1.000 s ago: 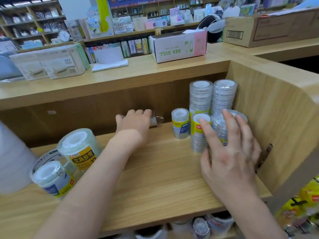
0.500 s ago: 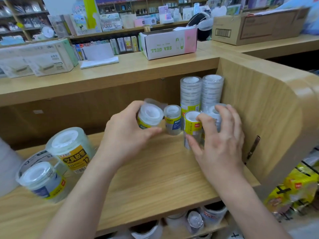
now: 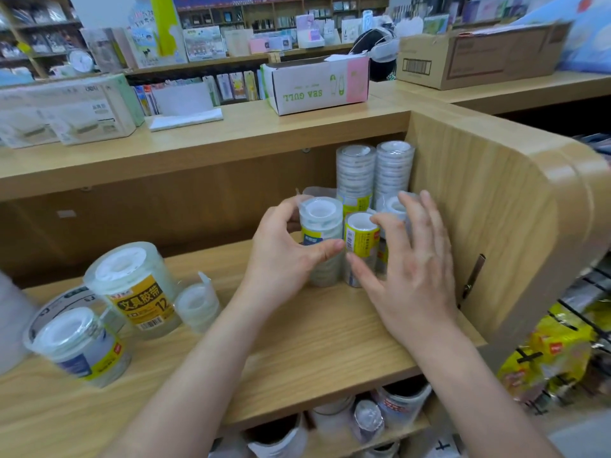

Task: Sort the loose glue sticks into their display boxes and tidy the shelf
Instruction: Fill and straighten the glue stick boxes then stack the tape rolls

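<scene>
Head view: left hand (image 3: 284, 259) clasps upright tape pack (image 3: 320, 239), just left of yellow pack (image 3: 361, 246); right hand (image 3: 410, 269) splayed, steadying, gripping nothing.

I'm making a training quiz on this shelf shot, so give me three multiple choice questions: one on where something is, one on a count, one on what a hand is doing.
1. Where are the tall tape stacks? A back right corner of the shelf, B left front edge, C on the counter.
2. How many tall stacks stand there? A one, B two, C four.
3. The left hand is: A empty, B gripping a tape pack, C flat on the shelf.

A: they stand against the right side panel.
B: two columns side by side.
B: thumb and fingers wrap the pack.
</scene>
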`<control>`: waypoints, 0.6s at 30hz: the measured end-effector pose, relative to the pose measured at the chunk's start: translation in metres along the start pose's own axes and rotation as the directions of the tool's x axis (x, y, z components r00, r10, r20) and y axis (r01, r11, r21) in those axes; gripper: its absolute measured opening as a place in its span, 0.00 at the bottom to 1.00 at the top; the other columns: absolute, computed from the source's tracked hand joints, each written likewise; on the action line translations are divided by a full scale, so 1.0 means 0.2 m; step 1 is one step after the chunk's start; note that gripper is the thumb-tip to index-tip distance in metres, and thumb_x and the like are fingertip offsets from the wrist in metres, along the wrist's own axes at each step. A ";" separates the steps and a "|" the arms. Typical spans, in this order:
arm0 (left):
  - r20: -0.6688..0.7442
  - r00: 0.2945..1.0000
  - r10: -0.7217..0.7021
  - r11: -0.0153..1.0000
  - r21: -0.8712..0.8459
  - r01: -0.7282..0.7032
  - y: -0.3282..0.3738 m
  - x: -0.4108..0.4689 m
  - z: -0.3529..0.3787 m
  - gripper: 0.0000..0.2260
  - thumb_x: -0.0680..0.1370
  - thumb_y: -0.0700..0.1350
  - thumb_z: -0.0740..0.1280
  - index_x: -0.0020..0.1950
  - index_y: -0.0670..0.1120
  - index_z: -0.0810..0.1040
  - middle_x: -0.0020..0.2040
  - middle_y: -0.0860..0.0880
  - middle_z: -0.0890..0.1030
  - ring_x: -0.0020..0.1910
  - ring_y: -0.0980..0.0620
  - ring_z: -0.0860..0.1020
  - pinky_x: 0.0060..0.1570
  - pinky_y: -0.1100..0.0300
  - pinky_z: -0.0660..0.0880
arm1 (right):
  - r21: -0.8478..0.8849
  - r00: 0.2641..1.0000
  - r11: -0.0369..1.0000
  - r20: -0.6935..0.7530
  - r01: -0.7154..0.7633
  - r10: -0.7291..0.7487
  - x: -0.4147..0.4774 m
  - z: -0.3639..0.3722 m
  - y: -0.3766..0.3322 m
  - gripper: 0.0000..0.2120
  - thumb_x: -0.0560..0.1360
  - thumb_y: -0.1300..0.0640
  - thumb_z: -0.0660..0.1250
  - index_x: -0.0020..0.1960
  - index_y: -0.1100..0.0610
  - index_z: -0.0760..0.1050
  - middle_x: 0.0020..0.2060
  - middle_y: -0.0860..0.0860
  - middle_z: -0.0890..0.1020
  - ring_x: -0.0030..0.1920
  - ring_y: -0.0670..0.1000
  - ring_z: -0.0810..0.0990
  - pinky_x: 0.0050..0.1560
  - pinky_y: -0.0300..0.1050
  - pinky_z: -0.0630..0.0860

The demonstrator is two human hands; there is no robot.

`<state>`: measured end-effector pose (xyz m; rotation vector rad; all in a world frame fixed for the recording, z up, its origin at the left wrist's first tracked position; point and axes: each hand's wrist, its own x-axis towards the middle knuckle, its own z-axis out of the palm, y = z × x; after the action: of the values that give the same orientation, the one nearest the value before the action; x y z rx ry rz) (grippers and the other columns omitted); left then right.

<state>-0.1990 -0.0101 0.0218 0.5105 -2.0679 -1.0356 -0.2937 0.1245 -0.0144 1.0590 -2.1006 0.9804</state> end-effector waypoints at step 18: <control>0.090 0.989 -0.113 0.954 0.288 0.083 -0.03 -0.06 0.02 0.37 0.63 0.50 0.79 0.69 0.57 0.67 0.55 0.56 0.75 0.48 0.59 0.75 0.52 0.62 0.74 | -0.022 1.000 1.000 0.001 -0.017 0.017 0.00 0.00 0.00 0.25 0.70 0.45 0.71 0.63 0.54 0.73 0.66 0.58 0.71 0.71 0.60 0.63 0.65 0.60 0.68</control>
<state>-0.1954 -0.0047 0.0093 0.7230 -2.3215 -0.8398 -0.2935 0.1241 -0.0141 1.0324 -2.1197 0.9627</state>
